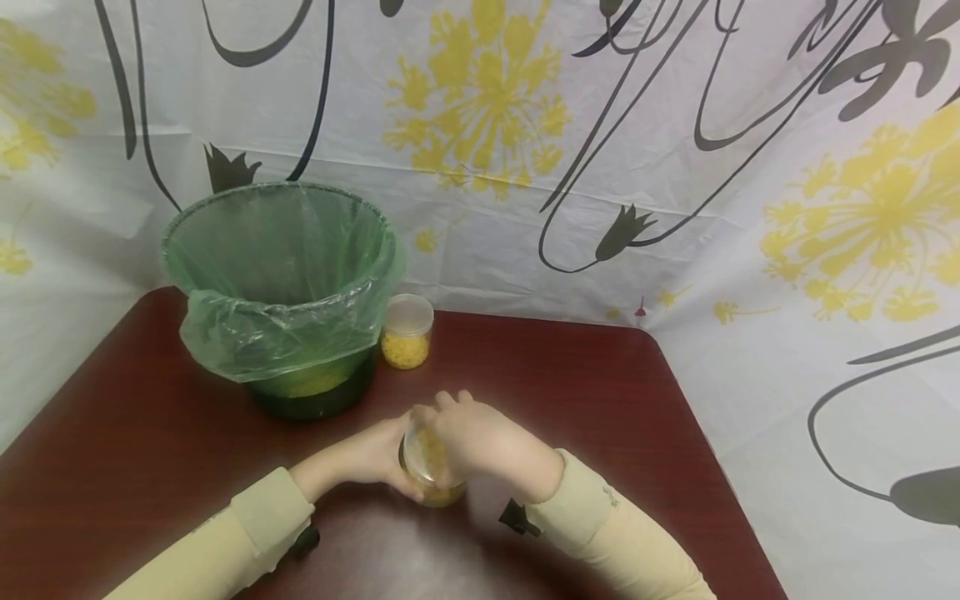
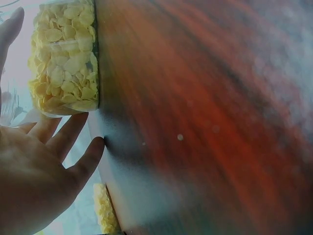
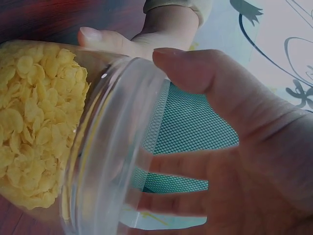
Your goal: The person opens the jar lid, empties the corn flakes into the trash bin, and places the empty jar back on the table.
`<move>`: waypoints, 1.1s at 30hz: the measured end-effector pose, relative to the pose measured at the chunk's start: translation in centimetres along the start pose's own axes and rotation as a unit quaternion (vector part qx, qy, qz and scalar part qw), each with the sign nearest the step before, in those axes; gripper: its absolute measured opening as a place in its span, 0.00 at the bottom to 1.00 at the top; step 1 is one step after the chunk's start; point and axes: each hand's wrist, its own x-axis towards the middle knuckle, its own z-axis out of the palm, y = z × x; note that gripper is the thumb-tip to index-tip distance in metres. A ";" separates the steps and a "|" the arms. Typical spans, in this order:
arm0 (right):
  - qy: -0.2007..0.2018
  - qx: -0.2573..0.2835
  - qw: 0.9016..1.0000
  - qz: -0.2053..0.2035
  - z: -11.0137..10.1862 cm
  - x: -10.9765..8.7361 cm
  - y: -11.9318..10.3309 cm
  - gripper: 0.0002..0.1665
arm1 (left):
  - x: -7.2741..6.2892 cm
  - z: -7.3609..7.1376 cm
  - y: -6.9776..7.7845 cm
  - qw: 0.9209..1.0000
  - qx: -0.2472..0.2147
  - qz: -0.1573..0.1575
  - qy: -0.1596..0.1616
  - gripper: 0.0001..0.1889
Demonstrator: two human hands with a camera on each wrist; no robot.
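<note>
A clear plastic jar point(image 1: 442, 497) with yellow flakes stands on the table in front of the person. My left hand point(image 1: 378, 452) holds it from the left side, with thumb and fingers spread around the wall. In the left wrist view the flakes point(image 2: 63, 63) fill the jar's lower part, and fingers reach behind it. My right hand point(image 1: 483, 437) is over the top. The right wrist view shows its thumb and fingers around the rim of the translucent lid point(image 3: 120, 127), which sits on the jar.
A round mesh bin lined with a green bag point(image 1: 277, 337) stands at the back left. Beside it is a second lidded jar point(image 1: 407, 337) partly filled with yellow flakes. A patterned white sheet point(image 1: 337, 100) hangs behind the dark red table point(image 1: 562, 358).
</note>
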 end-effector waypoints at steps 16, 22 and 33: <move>0.062 0.022 0.993 -0.095 0.5 -0.5 0.9 0.51 | 0.0 0.0 0.2 0.999 0.032 -0.006 0.004 0.49; 0.070 0.019 0.988 -0.135 0.6 -0.4 1.3 0.50 | 0.0 0.0 0.1 0.999 0.040 -0.001 0.004 0.50; 0.051 0.035 0.984 -0.167 0.3 -0.4 1.9 0.50 | 0.1 0.0 0.2 0.999 0.047 0.015 0.001 0.56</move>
